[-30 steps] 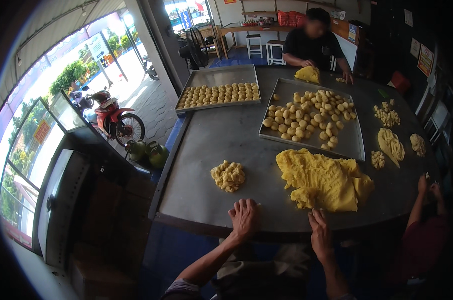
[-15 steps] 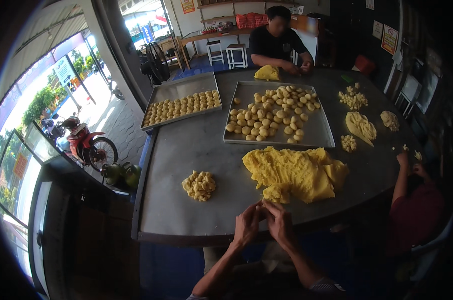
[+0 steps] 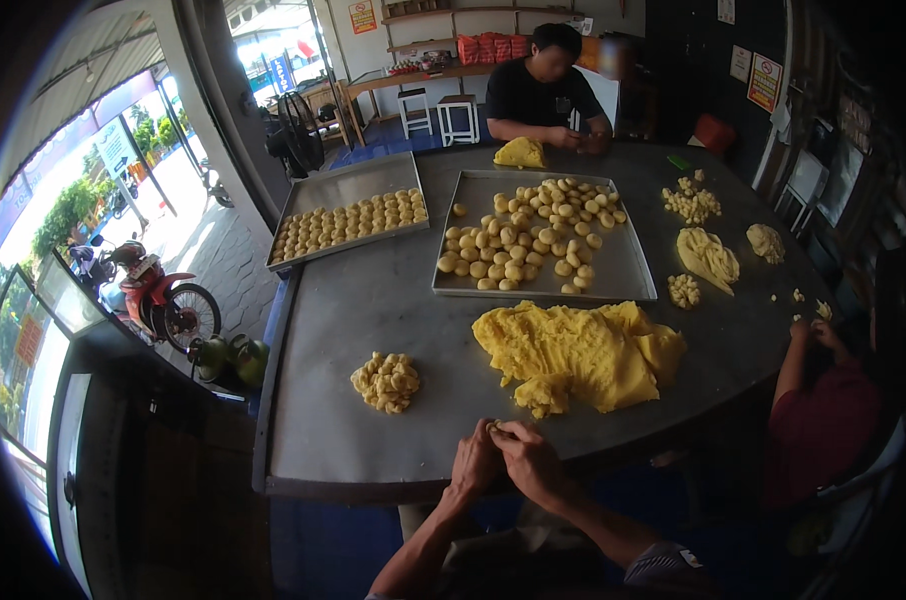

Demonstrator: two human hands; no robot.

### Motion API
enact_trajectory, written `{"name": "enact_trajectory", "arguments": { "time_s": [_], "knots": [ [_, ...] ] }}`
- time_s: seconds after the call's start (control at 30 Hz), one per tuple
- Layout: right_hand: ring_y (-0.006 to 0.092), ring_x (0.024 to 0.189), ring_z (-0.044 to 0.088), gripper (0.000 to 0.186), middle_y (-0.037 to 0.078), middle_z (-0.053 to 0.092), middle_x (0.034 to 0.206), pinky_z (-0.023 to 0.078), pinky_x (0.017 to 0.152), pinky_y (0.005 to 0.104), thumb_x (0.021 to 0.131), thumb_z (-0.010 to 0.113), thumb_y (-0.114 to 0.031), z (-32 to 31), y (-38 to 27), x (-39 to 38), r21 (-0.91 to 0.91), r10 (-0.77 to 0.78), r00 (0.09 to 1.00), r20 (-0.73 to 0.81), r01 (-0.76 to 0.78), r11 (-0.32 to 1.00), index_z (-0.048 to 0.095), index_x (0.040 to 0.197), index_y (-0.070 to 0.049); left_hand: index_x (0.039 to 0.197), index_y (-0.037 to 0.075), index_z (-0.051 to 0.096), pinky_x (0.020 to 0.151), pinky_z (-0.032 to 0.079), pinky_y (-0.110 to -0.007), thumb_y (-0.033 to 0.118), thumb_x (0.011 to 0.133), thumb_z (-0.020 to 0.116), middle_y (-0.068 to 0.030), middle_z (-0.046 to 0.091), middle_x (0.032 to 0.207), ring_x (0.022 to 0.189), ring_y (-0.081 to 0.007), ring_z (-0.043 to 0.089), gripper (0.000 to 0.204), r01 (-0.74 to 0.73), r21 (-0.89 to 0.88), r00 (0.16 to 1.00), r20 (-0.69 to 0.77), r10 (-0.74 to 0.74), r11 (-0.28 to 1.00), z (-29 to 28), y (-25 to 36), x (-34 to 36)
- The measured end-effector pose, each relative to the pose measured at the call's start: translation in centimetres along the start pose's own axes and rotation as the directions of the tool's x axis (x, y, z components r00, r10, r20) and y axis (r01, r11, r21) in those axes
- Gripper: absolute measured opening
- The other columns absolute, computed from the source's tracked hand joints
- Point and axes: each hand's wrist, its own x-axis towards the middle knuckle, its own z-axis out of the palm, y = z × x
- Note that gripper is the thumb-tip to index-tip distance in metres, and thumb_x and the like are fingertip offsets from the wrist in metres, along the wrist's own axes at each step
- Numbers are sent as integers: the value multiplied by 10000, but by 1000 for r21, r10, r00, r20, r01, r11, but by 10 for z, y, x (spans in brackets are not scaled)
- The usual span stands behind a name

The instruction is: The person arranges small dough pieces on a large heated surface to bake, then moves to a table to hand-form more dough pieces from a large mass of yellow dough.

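Note:
Near the front edge of the table, my left hand (image 3: 474, 462) and my right hand (image 3: 529, 458) meet with fingertips together. Both pinch a small pale piece of dough (image 3: 494, 427), which the fingers mostly cover. Just beyond them lies a large slab of yellow dough (image 3: 593, 352), with a torn lump at its near edge. To the left of my hands sits a small heap of pale dough pieces (image 3: 386, 383).
A tray (image 3: 543, 293) of loose dough balls stands mid-table, and another tray (image 3: 308, 186) holds balls in rows. Across the table, a person in black (image 3: 543, 97) works beside yellow dough (image 3: 520, 153). At right, a person in dark red (image 3: 828, 430) handles dough near several piles.
My hands have drawn back from the torn lump of the yellow slab toward the table's front edge and slightly left. The small dough piece now shows between my fingertips. The view has shifted slightly.

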Motion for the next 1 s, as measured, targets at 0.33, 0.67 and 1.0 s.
{"name": "enact_trajectory", "arguments": {
  "time_s": [0.33, 0.67, 1.0],
  "knots": [
    [242, 951, 679, 203, 149, 701, 1025, 543, 839, 319, 865, 629, -4, -15, -2, 11, 220, 148, 974, 169, -184, 958, 700, 1055, 11, 1045, 26, 600, 743, 522, -428, 144, 810, 702, -198, 683, 944, 894, -380, 672, 282, 63, -203, 998, 4, -64, 977, -7, 9, -6],
    [250, 1026, 656, 541, 214, 629, 1183, 531, 868, 317, 748, 772, -31, 20, 63, 4, 479, 313, 866, 390, -481, 734, 585, 1253, 27, 1000, 20, 647, 727, 522, -353, 85, 751, 727, -143, 688, 905, 841, -232, 685, 270, -81, -292, 984, 131, 124, 953, -14, 10, 0],
    [358, 1148, 573, 512, 203, 566, 1277, 468, 972, 381, 769, 736, -33, -31, 17, 29, 56, 150, 987, 58, -154, 987, 571, 1249, 35, 946, -8, 643, 729, 509, -379, 246, 863, 697, -158, 651, 881, 837, -358, 638, 272, -183, -128, 983, -30, 181, 975, -5, -1, -3]
  ]
}}
